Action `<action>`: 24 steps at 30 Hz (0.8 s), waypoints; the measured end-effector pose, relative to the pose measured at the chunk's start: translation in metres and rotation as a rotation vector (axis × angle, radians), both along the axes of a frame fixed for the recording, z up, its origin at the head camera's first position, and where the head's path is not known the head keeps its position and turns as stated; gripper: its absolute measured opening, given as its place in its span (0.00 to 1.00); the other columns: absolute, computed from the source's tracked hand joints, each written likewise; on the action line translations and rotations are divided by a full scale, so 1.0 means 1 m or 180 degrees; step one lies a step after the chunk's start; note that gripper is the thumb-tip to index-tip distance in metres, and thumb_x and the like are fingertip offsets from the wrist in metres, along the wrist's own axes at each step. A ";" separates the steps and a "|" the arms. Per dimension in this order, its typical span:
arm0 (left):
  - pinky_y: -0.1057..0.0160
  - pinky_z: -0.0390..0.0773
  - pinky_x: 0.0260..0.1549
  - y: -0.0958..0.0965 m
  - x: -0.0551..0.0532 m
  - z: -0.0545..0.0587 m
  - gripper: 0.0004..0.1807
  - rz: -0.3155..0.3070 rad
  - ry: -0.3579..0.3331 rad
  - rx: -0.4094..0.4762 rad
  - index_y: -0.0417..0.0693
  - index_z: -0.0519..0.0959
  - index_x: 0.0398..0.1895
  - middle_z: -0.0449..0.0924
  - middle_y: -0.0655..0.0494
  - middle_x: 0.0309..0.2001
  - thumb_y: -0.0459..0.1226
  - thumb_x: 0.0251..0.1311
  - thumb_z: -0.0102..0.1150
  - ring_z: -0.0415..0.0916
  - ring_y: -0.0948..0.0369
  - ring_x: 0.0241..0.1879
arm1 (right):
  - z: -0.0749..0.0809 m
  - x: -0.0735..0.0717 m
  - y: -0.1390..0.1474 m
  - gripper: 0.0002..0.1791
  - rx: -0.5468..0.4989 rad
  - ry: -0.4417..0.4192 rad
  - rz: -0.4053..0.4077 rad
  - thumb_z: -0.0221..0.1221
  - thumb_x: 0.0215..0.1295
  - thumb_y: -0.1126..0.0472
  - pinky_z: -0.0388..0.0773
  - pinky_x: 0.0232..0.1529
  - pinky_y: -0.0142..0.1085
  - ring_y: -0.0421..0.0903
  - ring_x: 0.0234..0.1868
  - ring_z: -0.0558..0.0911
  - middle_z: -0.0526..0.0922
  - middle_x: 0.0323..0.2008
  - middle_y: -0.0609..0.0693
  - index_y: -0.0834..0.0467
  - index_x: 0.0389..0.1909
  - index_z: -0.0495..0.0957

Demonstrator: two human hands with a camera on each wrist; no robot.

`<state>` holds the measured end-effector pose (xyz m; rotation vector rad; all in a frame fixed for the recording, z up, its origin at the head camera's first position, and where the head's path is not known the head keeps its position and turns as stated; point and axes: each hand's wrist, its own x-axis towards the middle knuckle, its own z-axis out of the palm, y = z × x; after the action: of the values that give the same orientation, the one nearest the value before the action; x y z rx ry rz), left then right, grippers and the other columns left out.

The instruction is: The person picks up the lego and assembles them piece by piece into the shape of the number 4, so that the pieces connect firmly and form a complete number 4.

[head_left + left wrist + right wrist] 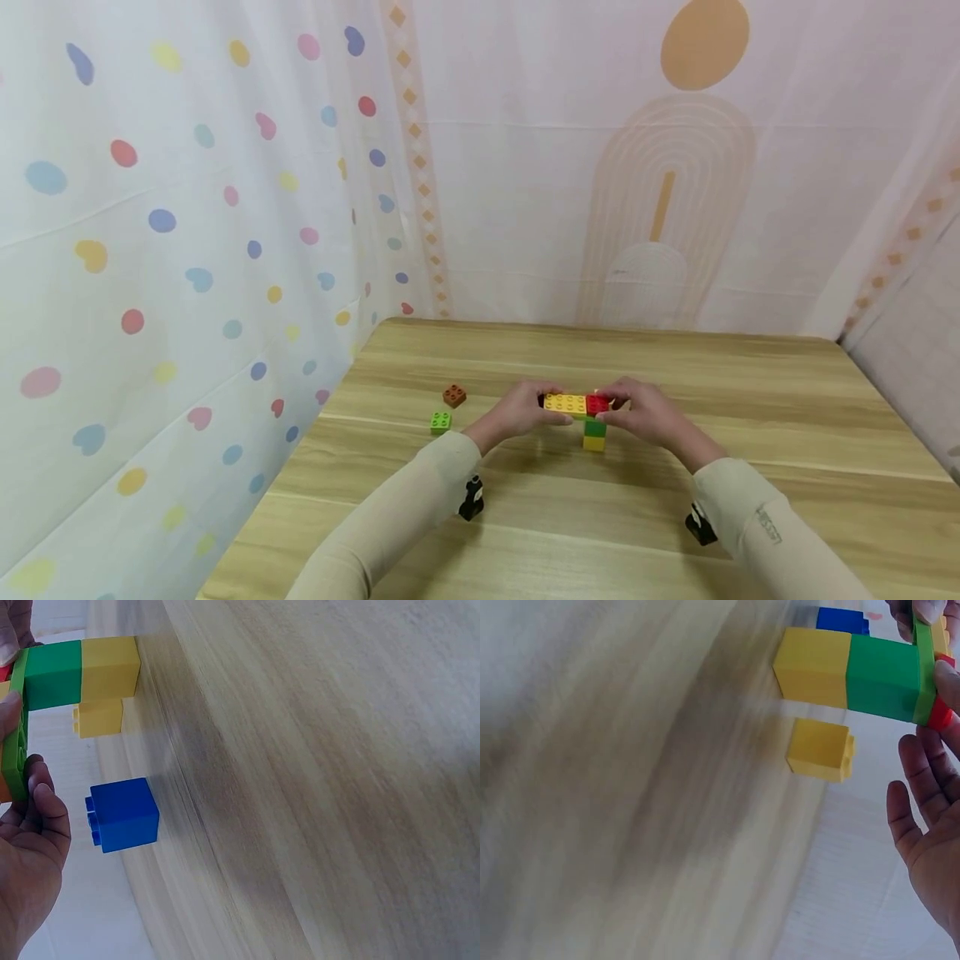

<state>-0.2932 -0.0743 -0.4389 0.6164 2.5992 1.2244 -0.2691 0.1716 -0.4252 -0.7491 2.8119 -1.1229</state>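
My left hand (pixel 517 410) pinches the left end of a long yellow brick (pixel 565 404) that lies over a lime green flat brick (pixel 16 742). On the other side, my right hand (pixel 651 414) holds a red brick (pixel 597 405) at the right end of that layer, thumb on its near side. Beneath the red end, a green brick (pixel 883 677) joins a yellow brick (pixel 812 669), forming an upright column that reaches down to the table. The overhanging left end has no column under it. Fingers partly cover both ends.
Behind the column stand a blue brick (pixel 124 815) and a smaller yellow brick (pixel 819 750). Left of my hands lie a brown brick (pixel 454 395) and a lime brick (pixel 441 422) on the wooden table (pixel 750 383). Patterned curtains (pixel 495 208) enclose the far and left sides.
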 end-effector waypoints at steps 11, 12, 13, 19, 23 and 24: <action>0.65 0.76 0.37 -0.001 0.001 0.001 0.25 -0.0012 0.0011 -0.0023 0.49 0.82 0.56 0.81 0.61 0.45 0.48 0.57 0.72 0.75 0.64 0.39 | -0.015 0.001 -0.004 0.25 -0.0549 -0.0288 -0.0143 0.67 0.64 0.51 0.75 0.47 0.45 0.49 0.47 0.77 0.81 0.46 0.52 0.61 0.57 0.79; 0.65 0.76 0.37 -0.001 0.000 0.001 0.25 -0.0017 0.0013 -0.0019 0.49 0.82 0.55 0.81 0.61 0.45 0.48 0.57 0.72 0.75 0.64 0.39 | -0.016 0.002 -0.005 0.25 -0.0579 -0.0300 -0.0152 0.67 0.64 0.50 0.75 0.47 0.45 0.49 0.48 0.77 0.81 0.47 0.52 0.61 0.57 0.79; 0.65 0.76 0.37 -0.001 0.000 0.001 0.25 -0.0020 0.0015 -0.0019 0.49 0.82 0.55 0.81 0.61 0.45 0.48 0.57 0.72 0.75 0.64 0.39 | -0.017 0.002 -0.006 0.25 -0.0604 -0.0314 -0.0165 0.66 0.64 0.50 0.76 0.47 0.45 0.49 0.48 0.77 0.81 0.47 0.53 0.61 0.57 0.80; 0.65 0.76 0.37 0.000 0.000 0.001 0.25 -0.0035 0.0024 -0.0012 0.49 0.82 0.56 0.81 0.61 0.44 0.48 0.57 0.72 0.75 0.64 0.39 | -0.015 0.003 -0.010 0.22 -0.0626 -0.0414 -0.0274 0.66 0.65 0.51 0.76 0.45 0.44 0.50 0.49 0.77 0.80 0.49 0.53 0.60 0.55 0.82; 0.65 0.76 0.36 0.000 0.000 0.001 0.24 -0.0048 0.0044 -0.0005 0.48 0.82 0.55 0.81 0.61 0.44 0.47 0.56 0.72 0.75 0.64 0.38 | -0.013 0.001 -0.009 0.22 -0.0516 -0.0354 -0.0214 0.66 0.65 0.51 0.75 0.43 0.42 0.50 0.48 0.76 0.80 0.47 0.52 0.60 0.55 0.82; 0.66 0.76 0.36 -0.001 0.000 0.000 0.24 -0.0055 0.0063 -0.0017 0.48 0.82 0.55 0.81 0.61 0.44 0.47 0.57 0.72 0.75 0.64 0.38 | -0.013 0.000 -0.009 0.22 -0.0492 -0.0350 -0.0201 0.66 0.65 0.51 0.75 0.42 0.42 0.50 0.47 0.76 0.80 0.46 0.52 0.60 0.54 0.82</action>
<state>-0.2933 -0.0748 -0.4386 0.6518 2.6068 1.2118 -0.2691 0.1629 -0.4377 -0.5905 2.6998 -1.3597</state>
